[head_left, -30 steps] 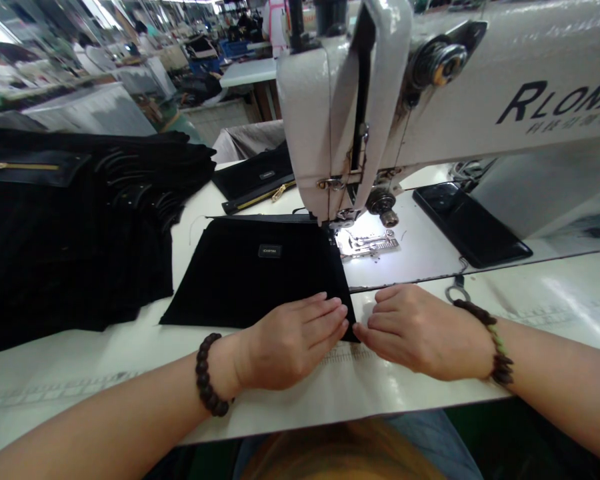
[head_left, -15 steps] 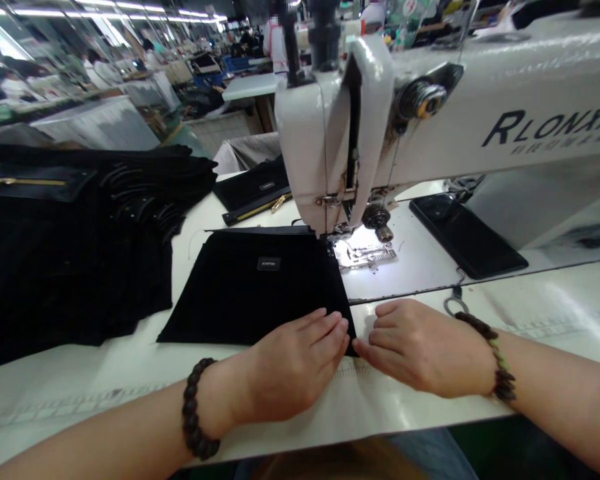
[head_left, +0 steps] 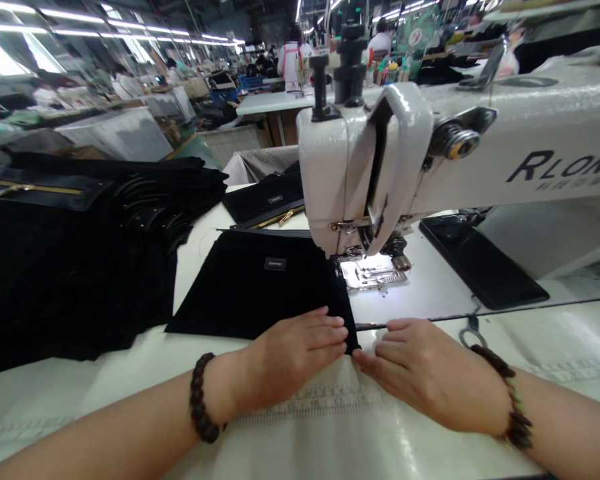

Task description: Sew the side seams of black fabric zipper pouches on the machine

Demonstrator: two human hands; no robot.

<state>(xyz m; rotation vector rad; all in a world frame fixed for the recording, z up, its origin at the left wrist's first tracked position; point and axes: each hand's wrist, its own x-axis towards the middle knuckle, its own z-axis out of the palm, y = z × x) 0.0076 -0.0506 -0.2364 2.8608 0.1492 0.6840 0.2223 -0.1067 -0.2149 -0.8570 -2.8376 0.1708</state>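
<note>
A black fabric pouch with a small label lies flat on the white table, its right edge under the presser foot of a white sewing machine. My left hand rests on the pouch's near right corner, fingers stretched out flat and close together. My right hand lies just to the right on the table, fingers extended, fingertips touching that same corner. Both wrists wear bead bracelets.
A big stack of black pouches with gold zips fills the left side. Another zipped pouch lies behind the machine. A black phone and small snips sit to the right. People work at tables far behind.
The view has tilted upward, showing more of the machine top. Both hands stay at the pouch's near right corner; the pouch has hardly shifted.
</note>
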